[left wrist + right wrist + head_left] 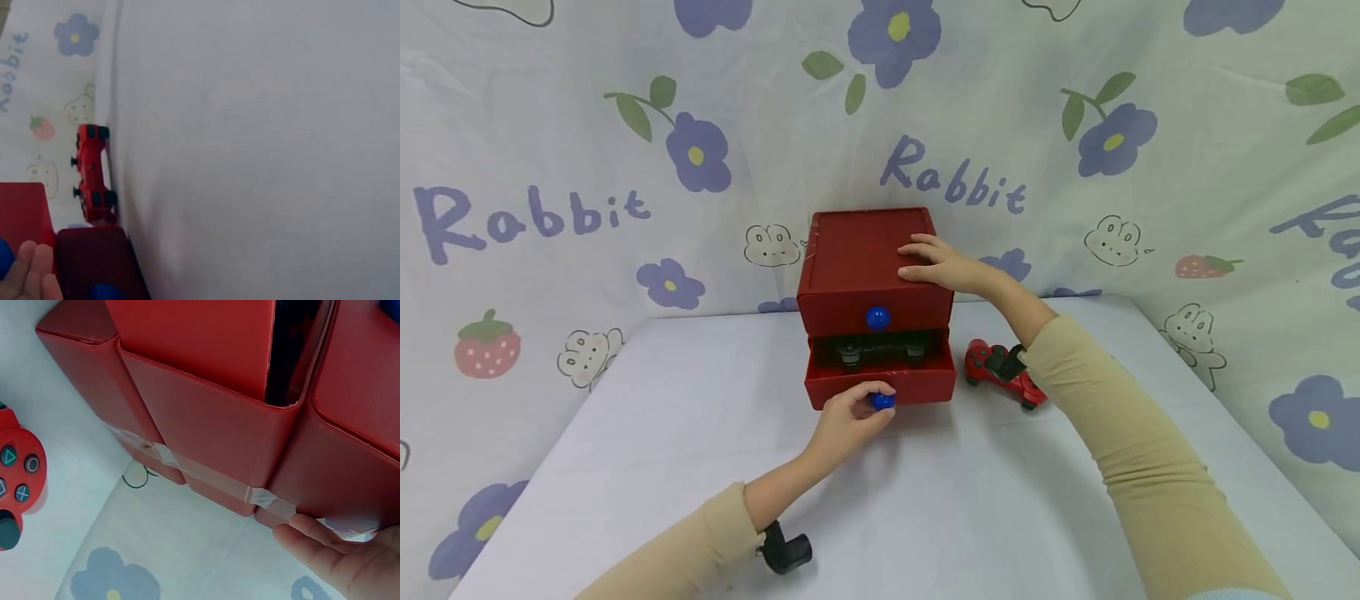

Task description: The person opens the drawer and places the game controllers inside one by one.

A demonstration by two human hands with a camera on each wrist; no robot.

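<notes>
A red drawer cabinet (872, 250) stands against the back cloth. Its middle drawer (917, 390) is pulled out, with a dark game controller (880, 348) inside, partly shaded by the cabinet above. My left hand (842, 425) pinches that drawer's blue knob (882, 401) between thumb and fingers. On the cabinet's top right edge rests my right hand (951, 267), fingers spread and holding nothing. Its fingers also show beside the cabinet's side in the right wrist view. To the cabinet's right lies a red game controller (981, 360), partly covered by the right wrist camera.
The upper drawer's blue knob (877, 317) sits above the pulled-out drawer. Below, another blue knob (105, 291) shows on the lowest drawer in the left wrist view. Clear tape (212, 481) runs along the cabinet's side. A white cloth covers the table (700, 400).
</notes>
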